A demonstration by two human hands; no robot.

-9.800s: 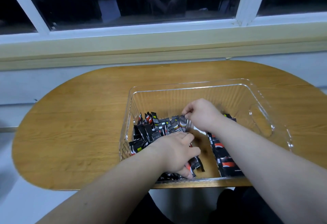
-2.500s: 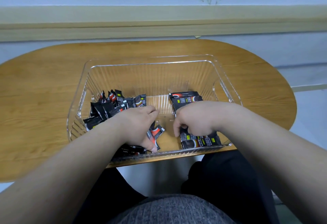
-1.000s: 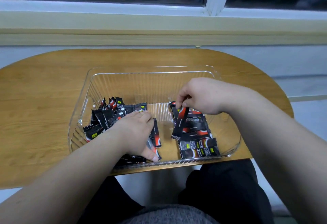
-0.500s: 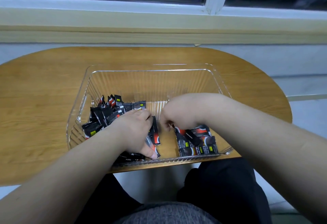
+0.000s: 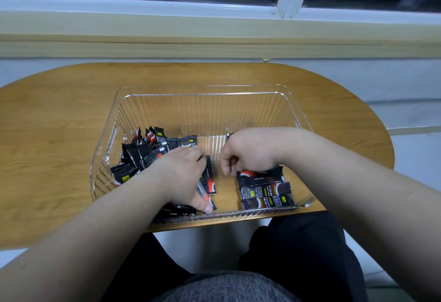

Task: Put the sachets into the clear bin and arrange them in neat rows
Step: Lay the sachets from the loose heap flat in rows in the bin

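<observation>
Right hand [image 5: 248,151] lifted off sachet row [image 5: 265,189], grip curled empty | left hand [image 5: 183,177] grips sachets [image 5: 211,178]

left grip [image 5: 183,177] holds sachets [image 5: 211,178] in the clear bin [image 5: 205,89], right grip [image 5: 248,151] curled beside.
</observation>
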